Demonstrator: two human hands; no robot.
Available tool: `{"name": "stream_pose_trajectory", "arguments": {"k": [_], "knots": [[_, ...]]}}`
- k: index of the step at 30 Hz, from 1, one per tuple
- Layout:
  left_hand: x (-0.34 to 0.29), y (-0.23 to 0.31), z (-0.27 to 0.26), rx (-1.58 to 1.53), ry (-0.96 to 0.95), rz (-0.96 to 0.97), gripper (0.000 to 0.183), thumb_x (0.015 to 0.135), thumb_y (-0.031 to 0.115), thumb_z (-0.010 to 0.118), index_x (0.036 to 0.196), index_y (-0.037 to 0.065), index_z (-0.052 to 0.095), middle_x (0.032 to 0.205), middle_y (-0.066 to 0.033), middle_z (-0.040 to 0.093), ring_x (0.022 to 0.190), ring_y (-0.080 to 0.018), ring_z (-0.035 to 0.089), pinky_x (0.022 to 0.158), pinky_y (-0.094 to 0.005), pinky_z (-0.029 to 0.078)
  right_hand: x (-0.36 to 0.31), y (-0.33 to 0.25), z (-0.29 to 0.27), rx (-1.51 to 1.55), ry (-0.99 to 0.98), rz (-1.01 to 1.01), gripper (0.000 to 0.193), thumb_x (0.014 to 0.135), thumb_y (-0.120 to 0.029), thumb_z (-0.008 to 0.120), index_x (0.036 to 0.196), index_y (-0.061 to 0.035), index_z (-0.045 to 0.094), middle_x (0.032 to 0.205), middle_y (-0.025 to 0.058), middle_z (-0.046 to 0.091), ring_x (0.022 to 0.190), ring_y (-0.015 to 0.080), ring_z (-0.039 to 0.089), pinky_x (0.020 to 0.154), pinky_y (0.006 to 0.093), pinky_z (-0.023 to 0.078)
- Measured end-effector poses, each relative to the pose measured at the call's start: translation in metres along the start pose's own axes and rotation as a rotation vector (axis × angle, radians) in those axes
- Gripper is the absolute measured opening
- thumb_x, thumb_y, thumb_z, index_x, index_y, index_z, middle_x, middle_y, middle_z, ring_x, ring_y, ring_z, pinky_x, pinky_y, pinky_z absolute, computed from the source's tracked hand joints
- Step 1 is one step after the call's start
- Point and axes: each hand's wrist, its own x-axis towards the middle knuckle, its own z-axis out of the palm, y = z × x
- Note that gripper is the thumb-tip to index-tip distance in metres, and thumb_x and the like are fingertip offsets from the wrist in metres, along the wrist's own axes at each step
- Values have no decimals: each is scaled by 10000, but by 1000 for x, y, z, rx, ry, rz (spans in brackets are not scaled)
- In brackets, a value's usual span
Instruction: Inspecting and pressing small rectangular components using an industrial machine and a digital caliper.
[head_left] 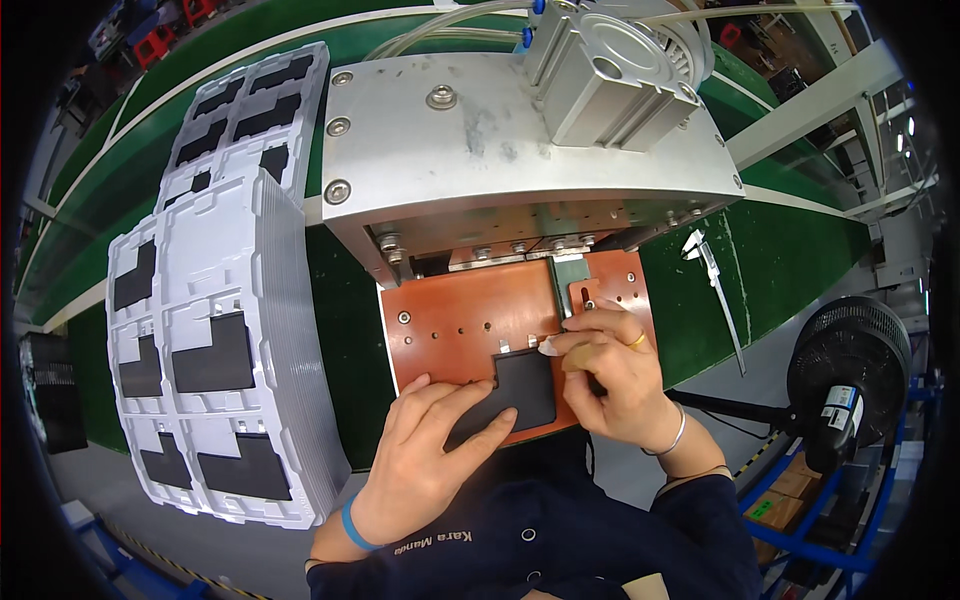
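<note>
A flat black L-shaped battery cell (526, 385) with small silver tabs (518, 346) along its far edge lies at the near side of an orange plate (450, 310). My left hand (428, 428) grips its left part, fingers along the far edge and thumb on top. Just right of the tabs, my right hand (615, 375) is closed in a pinch. A small pale bit (547, 346) shows at its fingertips; what else it may hold is hidden. Beyond that hand, a slotted orange block (583, 295) sits on the plate.
A metal press frame (430, 130) with an air cylinder (610, 90) stands over the plate's far side. Stacked white trays (205, 260) of similar black cells rise at left. A caliper (715, 290) lies on the green bench at right, near a black fan (848, 365).
</note>
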Motion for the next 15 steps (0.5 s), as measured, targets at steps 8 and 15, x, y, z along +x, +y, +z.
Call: {"name": "stream_pose_trajectory", "arguments": {"k": [8, 15], "knots": [[-1, 0, -1, -8, -20, 6, 393, 730, 89, 691, 1114, 126, 764, 1258, -127, 615, 1094, -277, 556, 1021, -476, 460, 5, -7, 2, -243, -106, -137, 226, 739, -72, 716, 955, -67, 649, 1087, 70, 690, 1161, 262, 618, 1057, 482, 467], [-1, 3, 1, 28, 3, -2, 369, 727, 75, 708, 1087, 120, 775, 1238, -127, 617, 1086, -292, 559, 1010, -464, 470, 0, -3, 5, -223, 195, 19, 263, 743, -16, 746, 983, -56, 646, 1206, 126, 669, 1159, 328, 612, 973, 448, 493]]}}
